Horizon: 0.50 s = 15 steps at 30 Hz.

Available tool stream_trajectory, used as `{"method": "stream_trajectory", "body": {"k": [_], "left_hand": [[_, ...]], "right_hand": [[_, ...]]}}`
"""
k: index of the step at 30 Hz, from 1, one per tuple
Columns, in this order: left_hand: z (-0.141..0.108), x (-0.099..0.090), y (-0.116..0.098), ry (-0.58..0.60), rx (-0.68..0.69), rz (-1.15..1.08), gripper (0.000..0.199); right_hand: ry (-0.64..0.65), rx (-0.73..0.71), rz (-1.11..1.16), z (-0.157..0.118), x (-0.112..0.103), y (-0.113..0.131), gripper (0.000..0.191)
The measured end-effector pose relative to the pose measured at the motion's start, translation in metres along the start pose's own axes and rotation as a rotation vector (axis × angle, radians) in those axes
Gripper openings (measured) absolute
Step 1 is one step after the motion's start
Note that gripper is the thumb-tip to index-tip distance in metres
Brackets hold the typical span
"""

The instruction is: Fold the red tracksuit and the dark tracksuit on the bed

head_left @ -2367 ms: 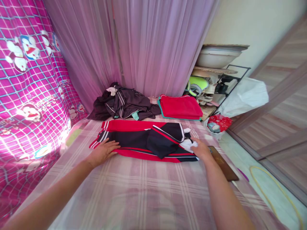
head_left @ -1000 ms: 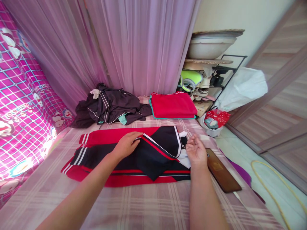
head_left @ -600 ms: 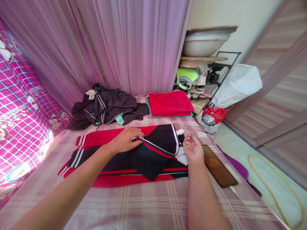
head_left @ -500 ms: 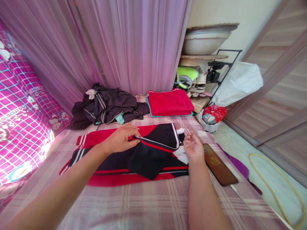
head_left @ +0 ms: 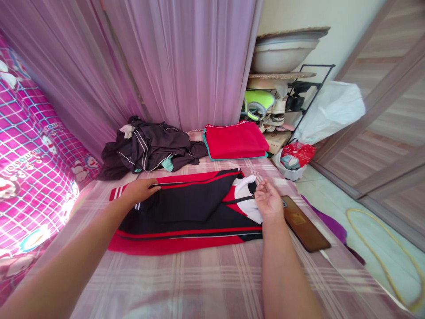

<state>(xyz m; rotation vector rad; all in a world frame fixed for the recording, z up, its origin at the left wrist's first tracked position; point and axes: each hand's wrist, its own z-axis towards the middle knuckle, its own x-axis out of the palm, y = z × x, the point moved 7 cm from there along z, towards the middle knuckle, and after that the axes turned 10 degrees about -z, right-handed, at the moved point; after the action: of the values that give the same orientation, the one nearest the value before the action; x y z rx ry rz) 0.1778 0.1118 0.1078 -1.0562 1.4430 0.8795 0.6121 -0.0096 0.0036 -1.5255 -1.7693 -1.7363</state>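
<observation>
A black, red and white garment [head_left: 186,204] lies lengthwise on the plaid bedspread [head_left: 186,283], its white collar part at the right. My left hand [head_left: 142,190] is at the garment's far left part, fingers together on the cloth near the white stripes. At the collar, my right hand [head_left: 268,198] is palm up with its fingers curled; whether they pinch the cloth's edge is hard to make out. A phone [head_left: 305,226] in a brown case lies just right of my right wrist, with a white cable attached.
Behind the garment are a heap of dark clothes [head_left: 156,146] and a folded red stack [head_left: 235,141]. A rack with shoes and basins [head_left: 285,53] stands at the back right, near a white bag [head_left: 335,110]. A yellow hose [head_left: 375,252] lies on the floor.
My left hand has moved left along the garment. The black flap that was folded up at the middle now lies flat to the left, showing more of the white collar. My right hand has hardly moved.
</observation>
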Motion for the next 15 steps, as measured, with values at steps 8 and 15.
{"method": "stream_trajectory", "body": {"k": [8, 15], "left_hand": [[0.01, -0.01, 0.013, -0.02, -0.016, -0.007, 0.047], [0.017, -0.011, 0.021, 0.025, -0.062, 0.107, 0.05]], "right_hand": [[-0.014, 0.013, -0.018, 0.002, -0.002, 0.0, 0.009], [-0.028, 0.016, -0.02, 0.001, -0.002, 0.0, 0.009]]}}
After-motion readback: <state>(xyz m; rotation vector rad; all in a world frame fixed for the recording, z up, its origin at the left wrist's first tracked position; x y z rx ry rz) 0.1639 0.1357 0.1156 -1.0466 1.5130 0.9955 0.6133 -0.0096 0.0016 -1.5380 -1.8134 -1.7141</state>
